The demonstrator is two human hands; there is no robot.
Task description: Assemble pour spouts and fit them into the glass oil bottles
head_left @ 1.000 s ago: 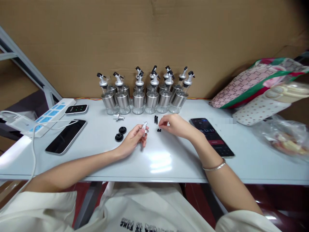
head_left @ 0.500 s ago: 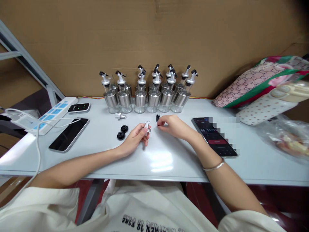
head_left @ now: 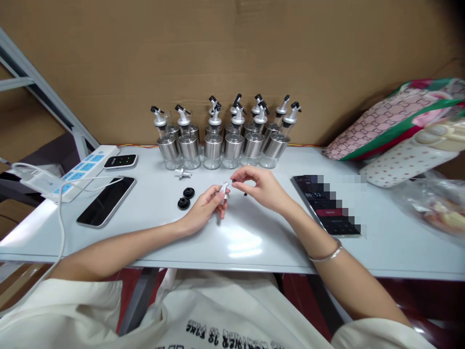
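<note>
My left hand (head_left: 208, 206) is closed on a small silver spout (head_left: 224, 190), held upright between thumb and fingers. Just to its right, my right hand (head_left: 258, 186) pinches a small black piece (head_left: 233, 181) between thumb and index finger, close to the spout but apart from it. A tiny black bit (head_left: 245, 194) lies on the table under my right hand. Left of my hands are two black round stoppers (head_left: 186, 198), and a second silver spout (head_left: 183, 173) lies on its side behind them. Several glass and steel bottles (head_left: 212, 148) with spouts stand at the back.
On the left of the table (head_left: 145, 252) are a black phone (head_left: 106, 202), a white power strip (head_left: 85, 169) with a cable and a small device (head_left: 120, 162). Another phone (head_left: 323, 206), a dotted flask (head_left: 403, 165), a patterned bag (head_left: 374, 123) and a plastic bag (head_left: 436, 206) lie right.
My right hand has lifted from the table and moved left towards the spout, now with a small black piece between its fingertips. My left hand keeps its hold on the spout.
</note>
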